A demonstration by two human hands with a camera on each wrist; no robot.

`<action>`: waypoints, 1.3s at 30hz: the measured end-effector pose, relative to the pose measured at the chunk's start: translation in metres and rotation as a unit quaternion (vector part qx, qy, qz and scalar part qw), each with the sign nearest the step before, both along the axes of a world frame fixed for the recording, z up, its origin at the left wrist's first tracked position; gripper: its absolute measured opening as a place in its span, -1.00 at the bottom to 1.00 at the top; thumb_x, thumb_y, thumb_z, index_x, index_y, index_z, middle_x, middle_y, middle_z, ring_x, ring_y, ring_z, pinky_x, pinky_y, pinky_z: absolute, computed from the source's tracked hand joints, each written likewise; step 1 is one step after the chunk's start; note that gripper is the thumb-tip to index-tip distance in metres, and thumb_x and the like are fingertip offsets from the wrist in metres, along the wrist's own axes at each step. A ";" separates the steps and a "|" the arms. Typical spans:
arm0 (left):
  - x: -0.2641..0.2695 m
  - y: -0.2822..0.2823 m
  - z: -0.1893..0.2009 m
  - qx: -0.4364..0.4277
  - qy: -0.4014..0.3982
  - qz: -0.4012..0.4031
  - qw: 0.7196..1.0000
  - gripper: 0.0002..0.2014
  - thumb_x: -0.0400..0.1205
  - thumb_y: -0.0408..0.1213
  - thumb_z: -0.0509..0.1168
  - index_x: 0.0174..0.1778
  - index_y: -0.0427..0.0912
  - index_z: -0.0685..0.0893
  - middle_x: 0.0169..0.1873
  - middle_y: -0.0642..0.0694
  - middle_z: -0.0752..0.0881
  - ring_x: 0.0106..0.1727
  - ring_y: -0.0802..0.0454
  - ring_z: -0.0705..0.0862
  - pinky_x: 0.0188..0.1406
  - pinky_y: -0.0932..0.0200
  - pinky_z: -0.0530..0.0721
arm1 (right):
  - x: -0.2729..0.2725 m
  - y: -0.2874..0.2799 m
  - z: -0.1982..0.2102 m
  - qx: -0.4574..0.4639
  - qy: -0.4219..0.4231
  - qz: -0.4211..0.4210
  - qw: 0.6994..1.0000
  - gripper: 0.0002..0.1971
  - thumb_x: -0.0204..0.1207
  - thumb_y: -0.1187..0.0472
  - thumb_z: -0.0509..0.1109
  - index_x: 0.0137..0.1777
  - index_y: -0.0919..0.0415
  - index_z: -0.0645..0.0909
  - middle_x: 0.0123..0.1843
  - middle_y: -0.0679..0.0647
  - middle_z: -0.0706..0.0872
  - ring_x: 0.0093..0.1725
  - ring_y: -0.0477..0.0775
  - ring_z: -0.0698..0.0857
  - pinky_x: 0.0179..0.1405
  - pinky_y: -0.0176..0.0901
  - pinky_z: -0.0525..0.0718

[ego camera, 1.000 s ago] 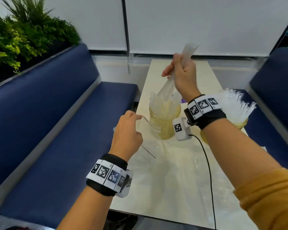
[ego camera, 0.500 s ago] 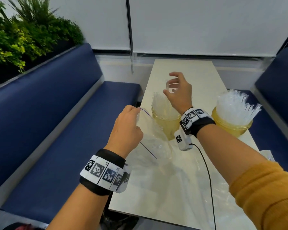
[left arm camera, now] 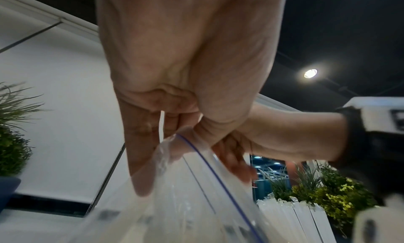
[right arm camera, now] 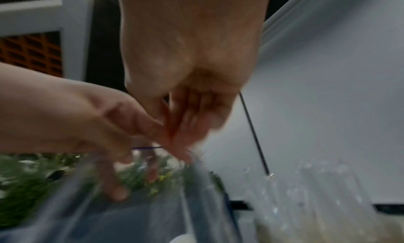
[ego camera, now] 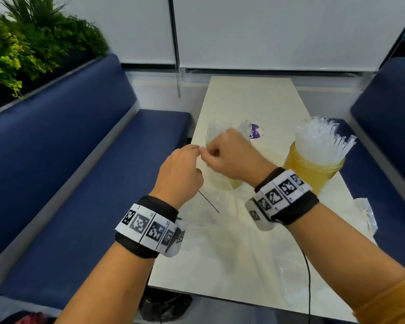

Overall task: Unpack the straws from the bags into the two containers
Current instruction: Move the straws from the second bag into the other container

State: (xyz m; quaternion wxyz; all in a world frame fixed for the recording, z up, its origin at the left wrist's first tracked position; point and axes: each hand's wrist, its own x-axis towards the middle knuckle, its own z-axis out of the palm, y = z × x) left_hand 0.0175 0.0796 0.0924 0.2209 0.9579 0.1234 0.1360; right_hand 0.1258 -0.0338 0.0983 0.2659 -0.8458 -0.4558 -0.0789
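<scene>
I hold a clear zip bag [ego camera: 211,206] with a blue zip line [left arm camera: 218,176] up over the table's left edge. My left hand [ego camera: 197,148] pinches its top rim between thumb and fingers [left arm camera: 181,134]. My right hand [ego camera: 211,152] has curled fingers on the same rim, touching the left fingertips [right arm camera: 186,134]; this view is blurred. Behind the right hand stands the left yellow container [ego camera: 235,183] with clear straws [ego camera: 214,129], mostly hidden. The right yellow container [ego camera: 313,169] is packed with straws [ego camera: 318,139].
The narrow cream table [ego camera: 250,97] runs between two blue benches [ego camera: 91,183]. A crumpled bag with a purple label [ego camera: 254,132] lies behind the left container. Another crumpled bag [ego camera: 365,213] sits at the right edge. Flat clear plastic [ego camera: 243,253] covers the near tabletop.
My right hand dropped a bundle of straws into the left container, then drew back and left to the bag's rim beside my left hand. The left hand rose slightly with the bag.
</scene>
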 end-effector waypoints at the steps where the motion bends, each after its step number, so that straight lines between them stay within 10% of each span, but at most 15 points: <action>1: 0.000 -0.001 0.000 0.003 -0.001 0.004 1.000 -0.54 0.53 -0.58 0.19 0.30 -0.15 0.71 0.28 -0.01 0.70 0.17 -0.17 0.65 0.05 -0.08 0.68 | -0.006 0.001 -0.010 -0.073 0.033 0.011 0.997 -0.54 0.65 0.11 0.28 -0.48 0.32 0.61 -0.54 0.13 0.57 -0.53 0.16 0.52 -0.50 -0.05 0.46; 4: -0.001 -0.002 -0.001 -0.001 0.012 0.013 1.000 -0.45 0.56 -0.59 0.20 0.46 -0.17 0.65 0.47 0.00 0.63 0.42 -0.15 0.60 0.36 -0.09 0.63 | -0.016 0.003 -0.041 -0.210 0.086 0.015 0.974 -0.69 0.61 -0.04 0.37 0.09 0.17 0.77 -0.09 0.11 0.78 -0.11 0.17 0.73 -0.13 -0.10 0.64; 7: -0.002 -0.005 -0.004 -0.010 0.013 0.007 1.000 -0.40 0.57 -0.59 0.21 0.57 -0.18 0.56 0.59 0.01 0.54 0.56 -0.09 0.51 0.53 0.00 0.51 | -0.024 0.003 -0.066 -0.322 0.077 0.001 0.944 -0.29 0.44 -0.40 0.38 0.45 0.07 0.57 0.19 0.09 0.69 0.14 0.20 0.69 0.09 0.01 0.67; 14: -0.005 -0.005 -0.017 -0.027 -0.002 0.019 0.999 -0.43 0.61 -0.58 0.21 0.57 -0.17 0.56 0.58 0.01 0.54 0.55 -0.06 0.53 0.54 0.06 0.47 | -0.032 -0.001 -0.102 -0.300 -0.062 0.020 0.952 -0.61 0.70 -0.10 0.26 0.28 0.18 0.64 0.07 0.22 0.64 -0.05 0.27 0.69 -0.24 -0.06 0.36; 18: -0.005 -0.004 -0.021 -0.059 -0.018 0.025 0.998 -0.47 0.65 -0.59 0.19 0.55 -0.18 0.58 0.55 -0.01 0.57 0.53 -0.06 0.55 0.54 0.06 0.51 | -0.037 -0.006 -0.109 -0.270 -0.086 0.005 0.959 -0.38 0.52 -0.41 0.20 0.23 0.10 0.68 -0.13 0.19 0.65 -0.31 0.17 0.49 -0.36 -0.09 0.31; 23: -0.003 -0.005 -0.027 -0.064 -0.029 0.024 0.997 -0.49 0.68 -0.57 0.20 0.56 -0.16 0.57 0.56 0.01 0.56 0.55 -0.03 0.53 0.52 0.13 0.46 | -0.036 -0.005 -0.116 -0.301 -0.060 0.029 0.951 -0.61 0.41 -0.14 0.60 -0.22 0.19 0.62 -0.51 0.11 0.53 -0.68 0.17 0.49 -0.58 -0.29 -0.06; 28: -0.005 0.001 -0.028 -0.068 -0.022 -0.002 0.997 -0.44 0.63 -0.52 0.25 0.58 -0.14 0.54 0.57 0.05 0.54 0.50 0.01 0.57 0.50 0.13 0.52 | -0.026 -0.007 -0.100 -0.234 0.002 0.016 0.972 -0.69 0.75 0.00 0.18 0.29 0.16 0.59 -0.29 0.13 0.55 -0.32 0.21 0.57 -0.36 -0.09 0.44; 39: -0.006 -0.009 -0.045 -0.068 -0.034 -0.023 0.997 -0.17 0.35 0.09 0.66 0.50 -0.01 0.48 0.42 0.14 0.50 0.34 0.14 0.55 0.33 0.14 0.60 | -0.011 -0.020 0.027 -0.168 0.126 0.028 0.977 -0.70 0.61 -0.04 0.42 0.18 0.11 0.80 0.02 0.01 0.79 -0.08 -0.01 0.72 0.04 -0.07 0.69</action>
